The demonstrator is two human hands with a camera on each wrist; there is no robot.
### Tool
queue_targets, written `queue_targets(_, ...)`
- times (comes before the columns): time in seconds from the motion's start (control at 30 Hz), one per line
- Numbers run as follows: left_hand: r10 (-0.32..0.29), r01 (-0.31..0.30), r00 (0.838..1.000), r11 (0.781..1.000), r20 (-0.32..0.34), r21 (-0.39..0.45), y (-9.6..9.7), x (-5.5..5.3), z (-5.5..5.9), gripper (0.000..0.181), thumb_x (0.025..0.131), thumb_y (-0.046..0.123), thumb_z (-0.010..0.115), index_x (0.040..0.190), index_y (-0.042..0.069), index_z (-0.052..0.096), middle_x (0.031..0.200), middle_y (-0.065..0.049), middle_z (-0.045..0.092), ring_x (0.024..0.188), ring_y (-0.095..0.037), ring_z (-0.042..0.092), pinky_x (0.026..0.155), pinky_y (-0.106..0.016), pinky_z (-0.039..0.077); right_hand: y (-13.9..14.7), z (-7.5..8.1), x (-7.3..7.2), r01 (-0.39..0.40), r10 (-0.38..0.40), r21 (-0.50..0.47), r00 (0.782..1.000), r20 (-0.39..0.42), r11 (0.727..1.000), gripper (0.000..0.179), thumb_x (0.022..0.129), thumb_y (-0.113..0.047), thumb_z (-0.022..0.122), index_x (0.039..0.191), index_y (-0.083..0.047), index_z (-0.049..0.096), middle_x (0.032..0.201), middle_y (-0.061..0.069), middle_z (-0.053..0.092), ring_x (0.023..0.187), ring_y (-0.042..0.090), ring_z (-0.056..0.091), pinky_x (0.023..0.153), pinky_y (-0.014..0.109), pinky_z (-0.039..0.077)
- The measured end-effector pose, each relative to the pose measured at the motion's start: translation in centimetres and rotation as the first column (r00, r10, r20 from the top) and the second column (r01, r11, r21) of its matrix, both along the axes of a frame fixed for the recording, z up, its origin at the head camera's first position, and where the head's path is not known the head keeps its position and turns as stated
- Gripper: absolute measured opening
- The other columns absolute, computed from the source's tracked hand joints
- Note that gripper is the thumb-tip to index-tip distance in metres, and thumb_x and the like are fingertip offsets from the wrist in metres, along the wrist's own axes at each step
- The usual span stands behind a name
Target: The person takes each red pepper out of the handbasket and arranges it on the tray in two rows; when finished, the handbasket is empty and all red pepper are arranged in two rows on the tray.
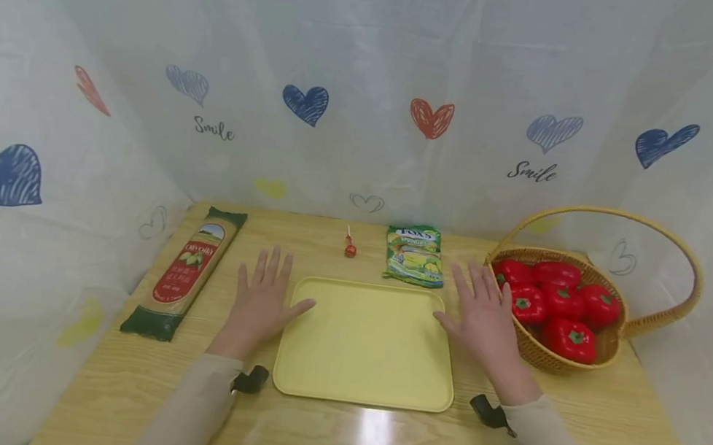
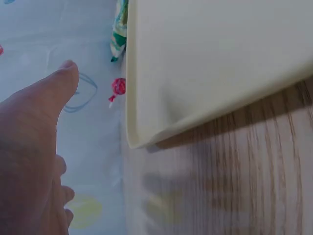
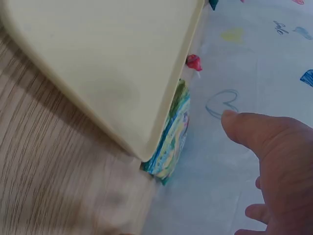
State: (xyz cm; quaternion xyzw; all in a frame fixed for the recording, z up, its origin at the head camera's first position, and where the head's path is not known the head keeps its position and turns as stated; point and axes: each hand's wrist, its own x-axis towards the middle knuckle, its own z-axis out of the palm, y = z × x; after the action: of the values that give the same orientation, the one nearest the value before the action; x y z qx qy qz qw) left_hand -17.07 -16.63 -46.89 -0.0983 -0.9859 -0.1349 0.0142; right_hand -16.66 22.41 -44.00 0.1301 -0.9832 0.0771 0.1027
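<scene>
Both hands are spread with straight fingers and hold nothing. My left hand [image 1: 259, 307] is at the left edge of a yellow tray [image 1: 369, 345], its thumb reaching over the rim. On the tray's other side is my right hand [image 1: 484, 321], thumb near the upper right corner and fingers close to a wicker basket [image 1: 535, 357]. Behind the tray lie a red lollipop [image 1: 350, 250] and a green Fox's candy bag [image 1: 415, 256]. The left wrist view shows the left thumb [image 2: 61, 85] beside the tray; in the right wrist view the right thumb [image 3: 244, 128] points toward the candy bag [image 3: 171, 139].
A long pasta packet [image 1: 186, 273] lies slanted at the table's left. Several red bell peppers [image 1: 561, 302] fill the basket, whose tall handle [image 1: 672, 236] arches up on the right. A white curtain [image 1: 376, 48] printed with hearts encloses the wooden table [image 1: 305, 437] at the back and sides.
</scene>
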Motion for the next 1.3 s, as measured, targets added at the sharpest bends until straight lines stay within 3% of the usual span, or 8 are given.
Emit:
queue_targets(0.27,-0.016,0.018,1.0,0.993,-0.013,0.117,-0.7,0.2,-0.3,0.099,0.095,0.063,0.058,0.161,0.0,0.018,0.165,-0.025,0.02,0.153,-0.044,0.013,0.119,-0.069,0.007,1.6,0.2,0.4,-0.03,0.024,-0.086,0.997,-0.074,0.996,0.085,0.085,-0.035,0.08,0.154,-0.006,0.04,0.155,0.025,0.038,0.14,0.049,0.036,0.112,0.075,0.022)
queue_targets(0.5,-0.045,0.042,0.999,0.968,0.005,0.246,-1.7,0.4,-1.1,0.094,0.096,0.057,0.063,0.159,-0.002,0.024,0.16,-0.026,0.03,0.149,-0.044,0.024,0.122,-0.063,0.015,2.7,0.6,0.8,-0.063,0.042,-0.187,0.992,-0.116,0.98,0.076,0.084,-0.027,0.081,0.148,-0.002,0.049,0.146,0.026,0.049,0.133,0.047,0.044,0.111,0.075,0.023)
queue_targets(0.77,-0.081,0.074,0.997,0.936,0.006,0.343,-2.7,0.7,-1.9,0.081,0.096,0.046,0.068,0.155,-0.001,0.036,0.156,-0.024,0.039,0.146,-0.042,0.033,0.12,-0.057,0.027,4.4,0.9,1.3,-0.078,0.042,-0.219,0.986,-0.164,0.973,0.067,0.083,-0.021,0.082,0.142,-0.004,0.055,0.136,0.027,0.056,0.127,0.046,0.049,0.114,0.072,0.022)
queue_targets(1.0,-0.128,0.105,0.991,0.924,0.038,0.367,-3.2,0.8,-2.7,0.067,0.1,0.035,0.066,0.152,0.001,0.041,0.157,-0.022,0.04,0.147,-0.04,0.034,0.121,-0.054,0.026,6.0,1.1,1.6,-0.042,0.006,-0.222,0.987,-0.161,0.974,0.065,0.083,-0.019,0.082,0.14,-0.001,0.056,0.137,0.028,0.055,0.128,0.047,0.047,0.116,0.069,0.02)
queue_targets(1.3,-0.198,0.18,0.98,0.916,0.014,0.359,-3.8,0.9,-2.9,0.059,0.099,0.027,0.068,0.149,0.004,0.047,0.154,-0.019,0.045,0.144,-0.039,0.038,0.12,-0.055,0.028,8.2,1.0,1.8,-0.03,-0.009,-0.239,0.987,-0.16,0.971,0.069,0.082,-0.017,0.083,0.141,-0.001,0.054,0.136,0.029,0.053,0.126,0.049,0.046,0.115,0.07,0.02)
